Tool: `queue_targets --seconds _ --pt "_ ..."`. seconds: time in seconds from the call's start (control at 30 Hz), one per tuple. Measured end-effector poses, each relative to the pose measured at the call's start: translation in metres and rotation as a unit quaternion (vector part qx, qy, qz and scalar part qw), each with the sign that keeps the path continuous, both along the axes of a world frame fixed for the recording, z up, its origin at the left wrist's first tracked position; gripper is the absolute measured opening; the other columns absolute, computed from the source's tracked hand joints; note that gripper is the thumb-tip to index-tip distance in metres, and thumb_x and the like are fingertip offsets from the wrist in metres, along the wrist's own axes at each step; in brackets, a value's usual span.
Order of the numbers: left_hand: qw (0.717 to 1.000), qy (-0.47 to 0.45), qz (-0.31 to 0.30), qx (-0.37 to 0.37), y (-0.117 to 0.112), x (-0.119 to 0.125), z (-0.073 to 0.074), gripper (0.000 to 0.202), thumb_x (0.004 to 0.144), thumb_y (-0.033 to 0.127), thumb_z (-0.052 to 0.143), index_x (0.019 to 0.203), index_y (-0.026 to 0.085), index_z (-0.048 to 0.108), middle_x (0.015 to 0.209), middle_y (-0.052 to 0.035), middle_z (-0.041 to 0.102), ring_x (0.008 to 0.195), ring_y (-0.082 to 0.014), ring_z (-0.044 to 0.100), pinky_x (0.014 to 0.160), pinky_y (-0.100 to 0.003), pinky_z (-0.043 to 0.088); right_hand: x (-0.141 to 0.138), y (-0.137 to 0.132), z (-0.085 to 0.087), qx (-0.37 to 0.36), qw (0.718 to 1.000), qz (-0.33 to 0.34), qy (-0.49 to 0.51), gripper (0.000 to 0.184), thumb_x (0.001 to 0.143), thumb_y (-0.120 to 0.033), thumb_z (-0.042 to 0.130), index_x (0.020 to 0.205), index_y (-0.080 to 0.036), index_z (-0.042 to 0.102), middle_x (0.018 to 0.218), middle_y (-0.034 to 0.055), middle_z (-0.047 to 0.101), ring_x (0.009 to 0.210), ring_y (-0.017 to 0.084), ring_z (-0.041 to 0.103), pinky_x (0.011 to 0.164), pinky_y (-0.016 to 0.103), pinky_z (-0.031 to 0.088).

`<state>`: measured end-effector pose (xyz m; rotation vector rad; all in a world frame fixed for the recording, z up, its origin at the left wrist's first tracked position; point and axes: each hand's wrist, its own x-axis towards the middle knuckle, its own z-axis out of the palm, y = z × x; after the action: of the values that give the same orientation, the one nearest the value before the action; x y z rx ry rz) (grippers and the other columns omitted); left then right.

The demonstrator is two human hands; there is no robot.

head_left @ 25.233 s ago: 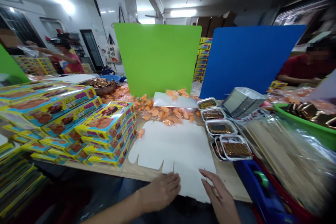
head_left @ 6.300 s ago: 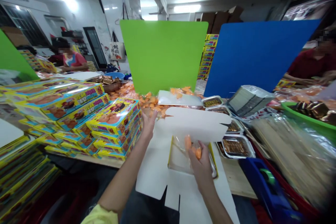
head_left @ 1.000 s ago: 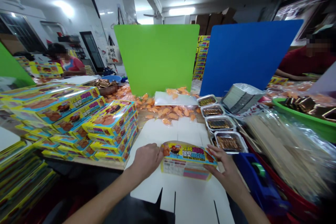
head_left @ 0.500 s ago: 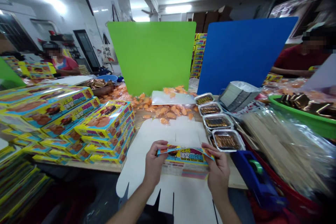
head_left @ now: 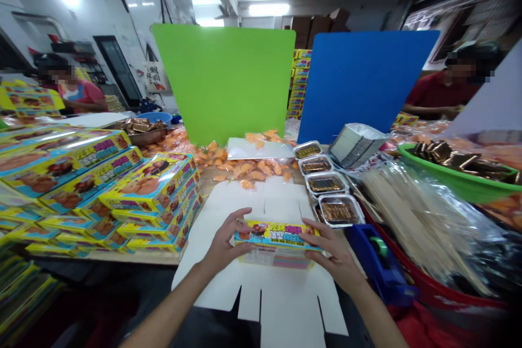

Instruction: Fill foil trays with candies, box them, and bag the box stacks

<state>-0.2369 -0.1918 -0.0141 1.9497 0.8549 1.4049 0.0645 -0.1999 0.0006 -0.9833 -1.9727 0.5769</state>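
Yellow-and-blue label band (head_left: 277, 234), near centre: large red and blue Chinese characters, too blurred to read; small print below likewise. Similar title on stacked boxes (head_left: 149, 185), near left. White tote bag (head_left: 155, 77), far left: dark characters, illegible.

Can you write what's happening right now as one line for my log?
left hand: on printed yellow card | right hand: on same card | under: white die-cut cardboard blank

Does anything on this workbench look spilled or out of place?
The orange pieces stand out. They lie in a loose, uneven heap on the wooden table at the foot of the green board, running up to the flat white card, while the foil trays beside them sit in a tidy row.
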Motion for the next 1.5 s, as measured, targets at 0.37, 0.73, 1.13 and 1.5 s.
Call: queue_targets --seconds 0.37,0.73,1.13,1.5 --pt "0.932 0.321 -0.093 0.143 0.013 -0.006 0.035 0.046 0.089 0.018 0.050 0.132 0.032 0.045 0.135 -0.0046 0.052 0.134 -0.0208 0.034 0.113 -0.048 0.019 -0.007 0.003 0.008 0.066 0.998 -0.012 -0.020 0.030 0.085 -0.028 0.056 0.114 -0.033 0.062 0.132 0.0034 0.053 0.122 0.023 0.048 0.100 0.046 0.043" --pt "0.913 0.368 -0.066 0.164 0.006 -0.004 0.031 0.047 0.091 0.018 0.046 0.136 0.032 0.040 0.137 -0.0050 0.048 0.136 -0.0230 0.028 0.112 -0.057 -0.001 -0.007 0.006 0.003 0.076 0.997 0.009 -0.004 0.031 0.085 -0.026 0.056 0.115 -0.033 0.061 0.135 0.0022 0.050 0.126 0.022 0.044 0.103 0.045 0.040" --pt "0.882 0.406 -0.133 0.200 0.016 0.025 0.060 0.043 0.089 0.025 0.050 0.131 0.035 0.046 0.139 -0.0023 0.046 0.134 -0.0247 0.034 0.112 -0.051 0.010 -0.012 0.008 0.005 0.079 0.997 0.000 0.012 0.030 0.086 -0.026 0.055 0.115 -0.033 0.061 0.133 0.0035 0.051 0.128 0.021 0.041 0.105 0.046 0.036" --pt "0.853 0.449 -0.123 0.236 0.031 0.032 0.043 0.050 0.089 0.008 0.038 0.134 0.031 0.043 0.138 -0.0034 0.047 0.132 -0.0228 0.038 0.100 -0.040 0.036 0.084 -0.054 -0.003 0.070 0.875 -0.477 0.037 0.031 0.083 -0.045 0.048 0.088 -0.021 0.065 0.087 0.0081 0.061 0.089 0.025 0.055 0.087 0.043 0.041"
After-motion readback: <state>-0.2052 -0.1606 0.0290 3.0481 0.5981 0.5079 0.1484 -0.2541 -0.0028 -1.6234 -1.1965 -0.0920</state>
